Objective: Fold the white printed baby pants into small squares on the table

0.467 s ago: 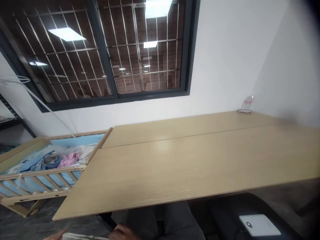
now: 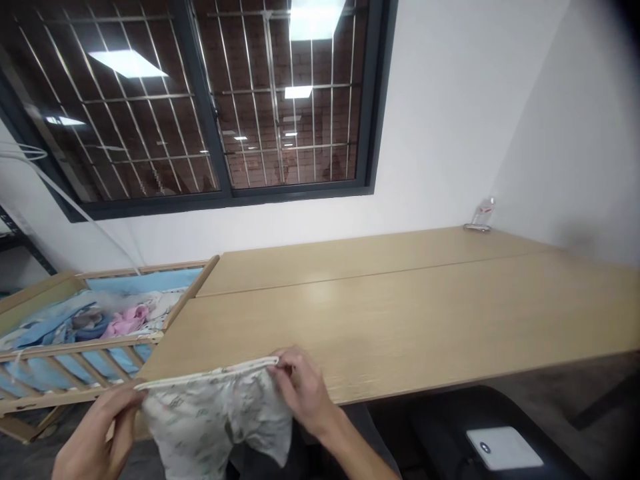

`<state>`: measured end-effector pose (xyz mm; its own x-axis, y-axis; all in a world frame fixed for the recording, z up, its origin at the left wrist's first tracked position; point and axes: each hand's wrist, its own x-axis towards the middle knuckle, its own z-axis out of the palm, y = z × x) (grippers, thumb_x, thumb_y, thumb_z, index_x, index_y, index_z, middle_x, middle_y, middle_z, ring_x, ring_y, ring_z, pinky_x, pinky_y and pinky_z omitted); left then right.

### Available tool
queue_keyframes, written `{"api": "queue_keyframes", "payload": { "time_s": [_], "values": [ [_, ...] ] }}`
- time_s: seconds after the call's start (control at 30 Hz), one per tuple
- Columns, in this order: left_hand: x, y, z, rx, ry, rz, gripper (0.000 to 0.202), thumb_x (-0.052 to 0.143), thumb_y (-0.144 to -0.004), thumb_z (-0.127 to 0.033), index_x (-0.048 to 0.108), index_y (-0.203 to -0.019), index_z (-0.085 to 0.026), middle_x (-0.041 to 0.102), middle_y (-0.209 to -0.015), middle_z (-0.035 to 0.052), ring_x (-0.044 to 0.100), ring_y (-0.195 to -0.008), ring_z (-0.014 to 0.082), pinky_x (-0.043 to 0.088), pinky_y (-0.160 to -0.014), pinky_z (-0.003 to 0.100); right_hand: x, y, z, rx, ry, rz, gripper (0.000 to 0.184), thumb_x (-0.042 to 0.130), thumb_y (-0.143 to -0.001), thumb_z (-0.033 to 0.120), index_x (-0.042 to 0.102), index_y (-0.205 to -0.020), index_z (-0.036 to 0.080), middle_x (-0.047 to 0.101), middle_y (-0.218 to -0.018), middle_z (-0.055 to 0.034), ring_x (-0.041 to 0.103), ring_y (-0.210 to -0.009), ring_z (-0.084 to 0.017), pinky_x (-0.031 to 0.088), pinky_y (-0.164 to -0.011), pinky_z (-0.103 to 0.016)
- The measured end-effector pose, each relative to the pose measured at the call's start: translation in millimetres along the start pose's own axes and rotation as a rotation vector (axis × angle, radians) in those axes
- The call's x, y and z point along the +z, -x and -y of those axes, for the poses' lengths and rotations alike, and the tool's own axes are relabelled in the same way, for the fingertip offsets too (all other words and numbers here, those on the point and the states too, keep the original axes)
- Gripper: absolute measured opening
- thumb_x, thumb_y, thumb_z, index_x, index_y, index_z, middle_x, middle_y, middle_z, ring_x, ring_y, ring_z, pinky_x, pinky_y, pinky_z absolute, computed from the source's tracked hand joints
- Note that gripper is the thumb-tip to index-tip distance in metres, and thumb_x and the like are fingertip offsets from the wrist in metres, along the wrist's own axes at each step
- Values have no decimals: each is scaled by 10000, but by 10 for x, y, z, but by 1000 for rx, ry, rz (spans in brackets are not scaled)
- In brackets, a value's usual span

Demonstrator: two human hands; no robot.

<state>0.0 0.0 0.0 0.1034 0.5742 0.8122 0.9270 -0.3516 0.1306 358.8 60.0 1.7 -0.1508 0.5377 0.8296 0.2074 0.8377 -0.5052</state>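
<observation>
A small white patterned garment (image 2: 215,417) hangs stretched between my two hands just in front of the near edge of the wooden table (image 2: 410,313). My left hand (image 2: 95,437) pinches its waistband at the left end, fingers closed. At the right end of the band my right hand (image 2: 303,387) pinches the cloth, over the table's edge. The garment's lower part dangles below the tabletop.
A wooden crib (image 2: 75,333) with blue lining and a heap of pink, blue and white clothes stands left of the table. A small bottle (image 2: 484,212) sits at the table's far right corner by the wall. A white device (image 2: 503,448) lies on a dark chair at lower right.
Both hands have risen from the bottom edge of the view, lifting the garment up to the table's near edge and spreading its waistband. The view has shifted slightly.
</observation>
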Motion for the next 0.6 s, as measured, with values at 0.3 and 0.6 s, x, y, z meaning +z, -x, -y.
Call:
{"api": "queue_keyframes", "payload": {
  "time_s": [0.3,0.6],
  "values": [
    [720,-966,-667,86,268,150,198,434,-1007,-219,623,-1061,-249,677,-1081,49,672,-1019,188,535,-909,306,-641,-591,-357,-157,389,26,337,434,-956,9,640,-1139,203,664,-1140,-114,640,-1087,-207,542,-932,-351],
    [1866,-982,-634,-48,163,540,345,342,-993,-249,592,-1226,-201,643,-1201,102,593,-1212,244,479,-1061,411,-690,-441,-1321,232,701,495,337,463,-889,-16,649,-1088,182,668,-1098,-93,615,-967,-193,471,-829,-262]
  ]
}}
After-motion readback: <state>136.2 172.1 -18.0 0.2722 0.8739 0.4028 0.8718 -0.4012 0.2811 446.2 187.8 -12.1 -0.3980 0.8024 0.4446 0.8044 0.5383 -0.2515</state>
